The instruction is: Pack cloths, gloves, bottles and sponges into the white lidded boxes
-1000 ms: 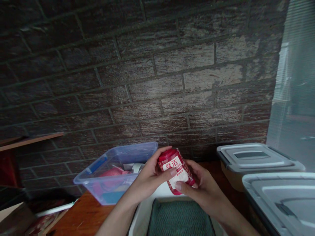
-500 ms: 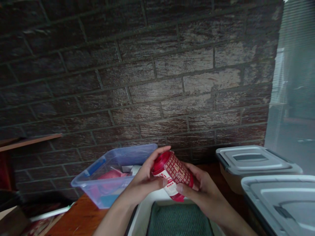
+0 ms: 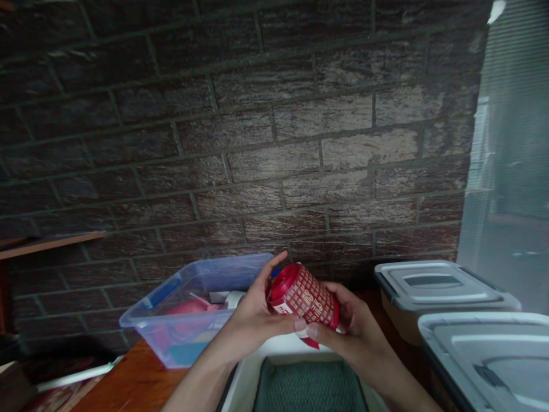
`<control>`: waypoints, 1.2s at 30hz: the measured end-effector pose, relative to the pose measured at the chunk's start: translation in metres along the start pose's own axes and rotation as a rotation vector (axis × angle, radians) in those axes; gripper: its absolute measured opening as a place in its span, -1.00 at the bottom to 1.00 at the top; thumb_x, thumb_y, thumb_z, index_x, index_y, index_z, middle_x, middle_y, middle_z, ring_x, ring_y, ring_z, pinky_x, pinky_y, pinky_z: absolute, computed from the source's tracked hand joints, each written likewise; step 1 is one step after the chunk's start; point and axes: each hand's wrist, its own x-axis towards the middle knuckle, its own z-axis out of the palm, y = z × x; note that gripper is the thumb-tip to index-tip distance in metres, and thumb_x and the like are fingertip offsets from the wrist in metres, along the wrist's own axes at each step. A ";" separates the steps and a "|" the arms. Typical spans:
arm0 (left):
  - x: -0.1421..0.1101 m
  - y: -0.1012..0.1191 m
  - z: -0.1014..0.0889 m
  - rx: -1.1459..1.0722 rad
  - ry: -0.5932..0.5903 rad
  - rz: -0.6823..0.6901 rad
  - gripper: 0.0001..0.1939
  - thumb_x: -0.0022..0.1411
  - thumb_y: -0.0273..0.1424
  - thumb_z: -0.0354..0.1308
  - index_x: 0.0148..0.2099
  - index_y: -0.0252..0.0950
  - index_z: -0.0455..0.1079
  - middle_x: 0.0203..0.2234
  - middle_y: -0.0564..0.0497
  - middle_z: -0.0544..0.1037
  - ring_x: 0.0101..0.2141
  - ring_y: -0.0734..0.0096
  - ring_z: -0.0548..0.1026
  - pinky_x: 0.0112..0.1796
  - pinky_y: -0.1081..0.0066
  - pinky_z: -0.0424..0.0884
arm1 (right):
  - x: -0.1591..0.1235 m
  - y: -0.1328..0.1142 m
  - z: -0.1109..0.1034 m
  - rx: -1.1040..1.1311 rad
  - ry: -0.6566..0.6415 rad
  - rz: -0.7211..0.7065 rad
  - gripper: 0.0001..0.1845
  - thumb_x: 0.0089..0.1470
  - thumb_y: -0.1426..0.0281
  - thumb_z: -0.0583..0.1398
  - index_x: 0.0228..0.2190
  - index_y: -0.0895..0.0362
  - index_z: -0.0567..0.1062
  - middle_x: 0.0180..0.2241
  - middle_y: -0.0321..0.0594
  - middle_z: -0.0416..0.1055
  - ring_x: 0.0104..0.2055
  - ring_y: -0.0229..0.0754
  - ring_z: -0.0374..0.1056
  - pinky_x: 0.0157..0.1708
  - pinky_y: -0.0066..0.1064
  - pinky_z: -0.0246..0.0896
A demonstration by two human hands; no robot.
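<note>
Both hands hold a red cylinder (image 3: pixel 306 297), its wrapper covered in small gold patterns and characters, above a white bin. It tilts with its plain red end toward the upper left, and a small red flap sticks out underneath. My left hand (image 3: pixel 261 306) wraps the left end, thumb in front and one finger stretched up behind. Around the right end curls my right hand (image 3: pixel 349 320), its thumb pressed on the front close to the left thumb. Below them, a dark green textured fabric (image 3: pixel 311 386) lies in the white bin (image 3: pixel 246 375).
A clear bluish plastic tub (image 3: pixel 150 323) with pink and white items stands left on a wooden table (image 3: pixel 124 383). Two lidded storage boxes (image 3: pixel 446 283) are at the right. A dark brick wall (image 3: pixel 257 143) rises behind, and a wooden shelf (image 3: pixel 55 245) juts out left.
The cylinder has turned in my hands: its white label area has rolled down and more of the gold pattern faces me. My left thumb has shifted right, closer to the right one.
</note>
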 end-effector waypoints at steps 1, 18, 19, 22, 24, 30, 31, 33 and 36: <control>0.001 0.000 0.000 -0.011 0.017 0.016 0.18 -0.03 -0.45 0.53 0.47 -0.09 -0.11 0.03 -0.15 0.54 -0.17 0.25 0.58 -0.12 0.33 0.49 | 0.000 -0.001 0.000 0.013 -0.006 0.003 -0.39 -0.04 0.40 0.48 0.05 0.07 0.47 -0.04 -0.18 0.57 -0.01 -0.04 0.48 0.03 -0.24 0.36; -0.009 0.000 -0.002 0.026 -0.322 0.042 -0.23 0.12 -0.46 0.44 0.29 -0.18 0.18 0.15 -0.13 0.45 0.08 0.11 0.47 0.08 0.18 0.38 | 0.012 0.012 -0.007 -0.073 -0.057 -0.032 -0.27 -0.15 0.35 0.53 0.06 0.03 0.44 -0.11 -0.13 0.59 -0.21 -0.09 0.52 -0.19 -0.25 0.42; -0.009 0.000 -0.002 0.024 -0.324 0.043 -0.26 0.11 -0.48 0.44 0.26 -0.19 0.20 0.10 -0.10 0.48 0.04 0.15 0.48 0.05 0.21 0.39 | 0.010 0.011 -0.006 -0.076 -0.043 -0.045 -0.18 -0.15 0.37 0.53 0.13 -0.01 0.39 -0.04 -0.12 0.56 -0.18 -0.09 0.52 -0.15 -0.23 0.43; -0.009 0.004 -0.005 0.151 -0.282 0.003 -0.38 0.09 -0.50 0.44 0.16 -0.25 0.30 -0.11 -0.01 0.53 -0.16 0.32 0.49 -0.19 0.39 0.41 | 0.002 0.005 -0.004 -0.087 -0.037 -0.045 -0.03 -0.07 0.38 0.49 0.29 -0.10 0.23 0.17 -0.09 0.42 0.02 -0.03 0.48 0.07 -0.12 0.36; -0.011 0.009 -0.007 0.273 -0.265 -0.016 -0.45 0.06 -0.50 0.45 0.08 -0.28 0.37 -0.20 0.03 0.53 -0.25 0.38 0.45 -0.30 0.46 0.35 | -0.002 0.001 -0.002 -0.094 -0.040 -0.024 -0.06 -0.03 0.37 0.47 0.30 -0.11 0.23 0.25 -0.12 0.34 0.17 -0.01 0.39 0.18 -0.13 0.26; -0.011 0.015 -0.011 0.287 -0.164 0.022 -0.42 0.20 -0.31 0.39 0.20 -0.20 0.30 -0.07 -0.01 0.54 -0.08 0.25 0.47 -0.12 0.36 0.39 | -0.002 0.000 -0.005 -0.049 -0.026 -0.001 -0.06 -0.09 0.30 0.50 0.27 -0.09 0.29 0.13 -0.13 0.45 0.08 0.03 0.44 0.11 -0.13 0.33; -0.011 0.014 -0.011 0.287 -0.127 0.031 -0.47 0.25 -0.27 0.34 0.21 -0.18 0.29 -0.04 -0.01 0.54 -0.06 0.24 0.47 -0.09 0.36 0.39 | -0.001 0.001 -0.006 -0.032 -0.017 -0.009 -0.11 -0.07 0.28 0.49 0.25 -0.09 0.32 0.13 -0.13 0.45 0.07 0.02 0.44 0.10 -0.14 0.34; -0.008 0.012 -0.011 0.316 -0.067 0.049 -0.60 0.34 -0.21 0.24 0.16 -0.18 0.34 -0.05 0.00 0.54 -0.05 0.24 0.47 -0.08 0.36 0.38 | -0.001 0.001 -0.008 -0.021 0.002 -0.006 -0.23 -0.02 0.22 0.46 0.20 -0.09 0.38 0.13 -0.14 0.46 0.01 -0.01 0.47 0.00 -0.20 0.41; -0.005 0.009 -0.010 0.349 -0.019 0.054 -0.68 0.41 -0.18 0.13 0.10 -0.20 0.40 -0.10 0.00 0.56 -0.06 0.22 0.48 -0.05 0.33 0.36 | -0.002 -0.001 -0.007 -0.069 0.048 0.044 -0.43 0.05 0.13 0.41 0.08 -0.07 0.50 0.06 -0.15 0.51 -0.15 -0.07 0.50 -0.29 -0.33 0.47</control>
